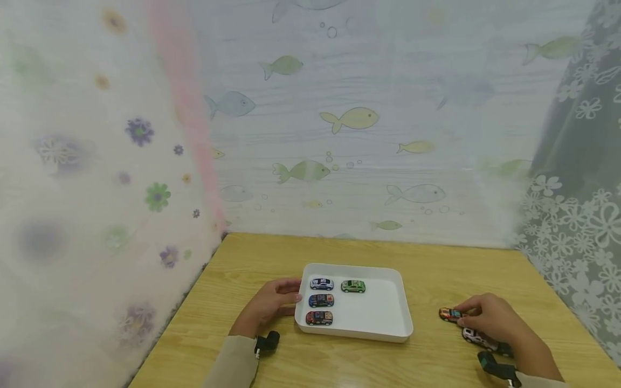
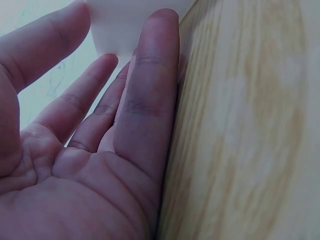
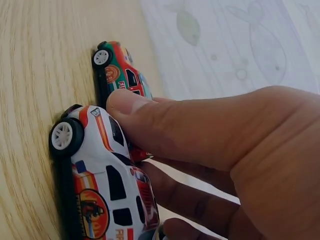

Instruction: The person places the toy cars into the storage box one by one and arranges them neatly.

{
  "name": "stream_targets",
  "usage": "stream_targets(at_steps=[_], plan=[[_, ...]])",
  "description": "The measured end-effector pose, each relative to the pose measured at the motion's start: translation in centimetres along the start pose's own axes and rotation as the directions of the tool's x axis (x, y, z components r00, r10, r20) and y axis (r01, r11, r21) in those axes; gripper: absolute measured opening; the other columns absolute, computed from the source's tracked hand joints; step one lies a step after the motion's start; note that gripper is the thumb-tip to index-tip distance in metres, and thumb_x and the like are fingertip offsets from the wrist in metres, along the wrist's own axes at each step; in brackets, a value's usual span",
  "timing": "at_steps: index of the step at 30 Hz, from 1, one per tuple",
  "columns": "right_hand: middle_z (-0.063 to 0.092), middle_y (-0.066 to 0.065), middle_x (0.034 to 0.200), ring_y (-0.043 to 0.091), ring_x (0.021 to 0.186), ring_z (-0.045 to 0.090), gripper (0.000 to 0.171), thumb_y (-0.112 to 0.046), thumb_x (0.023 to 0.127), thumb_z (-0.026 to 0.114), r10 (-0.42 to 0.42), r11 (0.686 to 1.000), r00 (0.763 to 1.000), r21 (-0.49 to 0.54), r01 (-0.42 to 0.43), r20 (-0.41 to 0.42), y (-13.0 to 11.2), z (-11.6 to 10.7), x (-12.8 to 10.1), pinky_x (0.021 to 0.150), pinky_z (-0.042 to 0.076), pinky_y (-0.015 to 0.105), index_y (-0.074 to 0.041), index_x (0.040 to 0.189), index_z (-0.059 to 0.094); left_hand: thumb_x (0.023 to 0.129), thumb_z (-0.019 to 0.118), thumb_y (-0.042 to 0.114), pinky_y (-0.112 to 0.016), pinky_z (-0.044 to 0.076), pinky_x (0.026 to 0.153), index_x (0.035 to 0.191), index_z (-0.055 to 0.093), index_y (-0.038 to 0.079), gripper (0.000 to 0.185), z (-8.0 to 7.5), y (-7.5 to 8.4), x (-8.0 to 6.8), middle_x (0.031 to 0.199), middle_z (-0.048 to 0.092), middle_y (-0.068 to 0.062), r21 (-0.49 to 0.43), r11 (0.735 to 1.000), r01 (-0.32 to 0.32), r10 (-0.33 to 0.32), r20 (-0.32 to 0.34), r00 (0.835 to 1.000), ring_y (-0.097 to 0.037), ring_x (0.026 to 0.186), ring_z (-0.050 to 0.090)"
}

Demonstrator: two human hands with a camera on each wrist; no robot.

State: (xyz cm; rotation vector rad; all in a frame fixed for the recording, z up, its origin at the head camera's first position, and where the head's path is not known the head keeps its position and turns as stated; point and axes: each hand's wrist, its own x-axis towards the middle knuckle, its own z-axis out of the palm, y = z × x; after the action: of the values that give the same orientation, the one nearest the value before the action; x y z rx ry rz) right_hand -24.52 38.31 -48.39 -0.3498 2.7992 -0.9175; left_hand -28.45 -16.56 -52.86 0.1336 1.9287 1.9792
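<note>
1. Nearest, the right hand (image 1: 495, 320) is pinching an orange toy car (image 1: 450, 314), partly hiding a white car (image 1: 477, 338).
2. Further left, the left hand (image 1: 269, 308), fingers straight, is touching the white tray (image 1: 388, 326).
3. Beyond, the tray's four cars are showing too small for detail.

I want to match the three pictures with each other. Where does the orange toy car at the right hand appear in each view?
Head view: the orange toy car lies on the wooden table, lower right, at the fingers of the right hand.
Left wrist view: not in it.
Right wrist view: upper left, partly behind the thumb, beside the white toy car.
Shared landmark: the wooden table.
</note>
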Motion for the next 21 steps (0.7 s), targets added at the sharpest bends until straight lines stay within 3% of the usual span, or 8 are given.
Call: stream_targets(at_steps=[13, 21], plan=[[0.077, 0.010, 0.106, 0.022, 0.088, 0.073, 0.034, -0.026, 0.088, 0.083, 0.064, 0.998, 0.998, 0.003, -0.064, -0.012, -0.56, 0.30, 0.56, 0.068, 0.061, 0.038, -0.008, 0.115, 0.079, 0.097, 0.073, 0.012, -0.044, 0.062, 0.094, 0.149, 0.052, 0.002, 0.057, -0.09, -0.04, 0.30, 0.149, 0.056, -0.019, 0.026, 1.000, -0.010, 0.010, 0.002, 1.000, -0.026, 0.121, 0.066], [0.076, 0.013, 0.109, 0.026, 0.091, 0.074, 0.031, -0.023, 0.087, 0.084, 0.049, 0.999, 0.998, -0.001, -0.049, -0.026, -0.78, 0.77, 0.52, 0.071, 0.062, 0.041, -0.009, 0.115, 0.079, 0.095, 0.076, 0.015, -0.045, 0.061, 0.094, 0.148, 0.053, 0.002, 0.059, -0.12, -0.27, 0.44, 0.149, 0.056, -0.018, 0.025, 1.000, 0.000, 0.000, 0.005, 1.000, -0.026, 0.122, 0.066]])
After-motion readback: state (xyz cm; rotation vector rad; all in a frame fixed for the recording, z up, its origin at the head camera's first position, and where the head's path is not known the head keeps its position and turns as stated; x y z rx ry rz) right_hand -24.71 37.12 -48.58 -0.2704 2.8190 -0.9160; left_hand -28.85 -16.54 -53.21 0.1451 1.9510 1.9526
